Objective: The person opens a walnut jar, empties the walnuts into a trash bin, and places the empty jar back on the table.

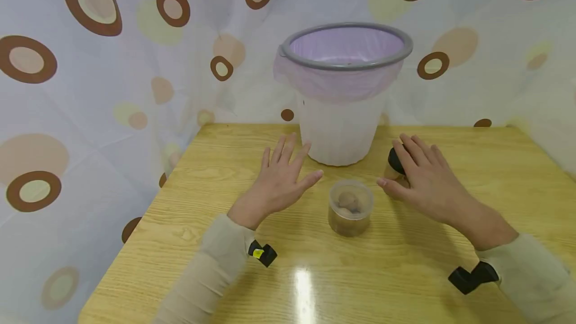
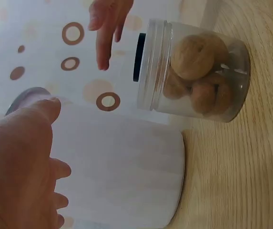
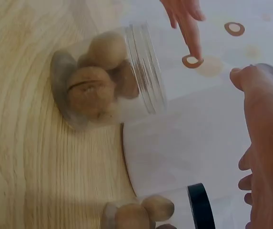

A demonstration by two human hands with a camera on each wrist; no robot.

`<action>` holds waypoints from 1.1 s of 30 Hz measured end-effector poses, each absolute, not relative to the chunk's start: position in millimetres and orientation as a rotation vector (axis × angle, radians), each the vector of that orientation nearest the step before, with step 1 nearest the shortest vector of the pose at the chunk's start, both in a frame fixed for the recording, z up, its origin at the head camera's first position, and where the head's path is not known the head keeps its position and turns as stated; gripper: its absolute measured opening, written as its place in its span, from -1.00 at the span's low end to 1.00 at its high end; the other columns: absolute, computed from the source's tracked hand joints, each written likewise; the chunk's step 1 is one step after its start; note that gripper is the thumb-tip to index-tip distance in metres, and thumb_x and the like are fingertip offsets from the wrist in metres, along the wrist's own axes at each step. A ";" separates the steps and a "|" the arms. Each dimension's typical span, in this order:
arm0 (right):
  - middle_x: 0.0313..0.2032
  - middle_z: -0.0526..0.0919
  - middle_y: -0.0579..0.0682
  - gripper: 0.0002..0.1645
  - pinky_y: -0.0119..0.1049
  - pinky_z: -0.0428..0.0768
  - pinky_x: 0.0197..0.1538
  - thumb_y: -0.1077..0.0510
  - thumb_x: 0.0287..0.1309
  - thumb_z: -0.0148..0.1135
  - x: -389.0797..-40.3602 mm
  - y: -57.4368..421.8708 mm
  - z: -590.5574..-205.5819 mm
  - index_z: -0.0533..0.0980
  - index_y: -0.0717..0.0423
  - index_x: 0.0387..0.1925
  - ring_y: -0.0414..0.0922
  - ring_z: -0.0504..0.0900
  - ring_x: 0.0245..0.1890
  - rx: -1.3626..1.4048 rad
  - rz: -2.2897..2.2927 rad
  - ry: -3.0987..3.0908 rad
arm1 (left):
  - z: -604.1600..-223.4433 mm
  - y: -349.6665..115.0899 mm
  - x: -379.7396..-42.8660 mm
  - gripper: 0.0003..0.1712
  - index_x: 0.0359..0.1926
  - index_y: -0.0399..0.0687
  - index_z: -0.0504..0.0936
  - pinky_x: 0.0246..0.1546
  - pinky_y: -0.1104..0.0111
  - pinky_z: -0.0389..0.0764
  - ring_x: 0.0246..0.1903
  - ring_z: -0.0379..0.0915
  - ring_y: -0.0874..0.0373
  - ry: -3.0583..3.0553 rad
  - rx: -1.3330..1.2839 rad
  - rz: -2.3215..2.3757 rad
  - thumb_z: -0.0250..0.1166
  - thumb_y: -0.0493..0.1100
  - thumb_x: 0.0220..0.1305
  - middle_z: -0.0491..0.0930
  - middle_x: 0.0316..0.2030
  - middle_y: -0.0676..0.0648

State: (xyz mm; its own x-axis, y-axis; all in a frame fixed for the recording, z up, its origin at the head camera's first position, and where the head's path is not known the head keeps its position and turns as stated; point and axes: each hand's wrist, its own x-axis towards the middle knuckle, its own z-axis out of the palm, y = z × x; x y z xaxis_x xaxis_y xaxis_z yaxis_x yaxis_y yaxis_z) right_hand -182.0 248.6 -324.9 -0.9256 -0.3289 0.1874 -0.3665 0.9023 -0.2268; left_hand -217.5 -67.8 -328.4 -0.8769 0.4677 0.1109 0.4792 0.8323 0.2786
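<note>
A clear round jar [image 1: 350, 219] with several walnuts [image 2: 193, 57] in it stands upright on the table between the two hands. My left hand [image 1: 280, 184] is held to the left of this jar, fingers straight and spread, holding nothing. On the other side, my right hand [image 1: 429, 184] is stretched out with straight fingers. It overlaps a second jar with a black lid [image 1: 396, 162] in the head view and hides most of it. The right wrist view shows this second jar [image 3: 174, 198] below the hand, also with walnuts inside.
Behind the jars stands a white bin [image 1: 338, 124] with a grey rim and a pinkish-purple liner [image 1: 346, 81]. The wooden table [image 1: 360, 284] meets a spotted curtain [image 1: 180, 64] at the back and left. Black wrist cameras [image 1: 473, 277] sit at both cuffs.
</note>
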 end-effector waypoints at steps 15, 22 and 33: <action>0.55 -0.11 0.18 0.05 0.47 0.12 0.30 -0.08 0.30 0.25 -166.7 223.9 -350.3 -0.16 -0.11 0.59 0.28 -0.09 0.53 0.767 0.979 -2.849 | -336.9 -40.9 -212.9 -0.14 0.56 0.06 0.03 0.43 0.12 0.27 0.46 0.13 0.00 -2.881 -1.105 -0.614 -0.15 0.40 0.45 0.14 0.50 -0.05; 0.51 0.06 0.24 0.01 0.34 0.24 0.33 -0.03 0.33 0.23 -166.1 219.4 -363.5 -0.11 0.13 0.56 0.32 0.14 0.46 0.777 1.259 -2.880 | -339.3 -24.5 -211.9 -0.16 0.54 -0.02 0.11 0.41 0.18 0.30 0.42 0.20 0.02 -2.817 -1.217 -0.591 0.02 0.30 0.44 0.24 0.44 -0.08; 0.38 0.31 0.10 0.00 -0.21 0.55 0.20 0.03 0.27 0.31 -173.4 216.6 -404.6 -0.05 -0.06 0.55 -0.09 0.45 0.30 0.857 1.602 -2.826 | -361.1 -8.3 -207.7 -0.09 0.47 -0.05 0.26 0.38 0.24 0.31 0.36 0.28 0.03 -2.671 -1.400 -0.483 0.27 0.31 0.26 0.33 0.38 -0.10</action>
State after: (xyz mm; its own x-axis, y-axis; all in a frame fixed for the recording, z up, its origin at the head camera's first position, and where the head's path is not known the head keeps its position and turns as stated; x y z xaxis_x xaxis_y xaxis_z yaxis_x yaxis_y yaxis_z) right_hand -173.4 216.6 -404.6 -0.8476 -0.5274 0.0581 -0.3208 0.4221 -0.8479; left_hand -207.7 -8.3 -361.1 -0.5769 0.7862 0.2214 0.8139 0.5308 0.2362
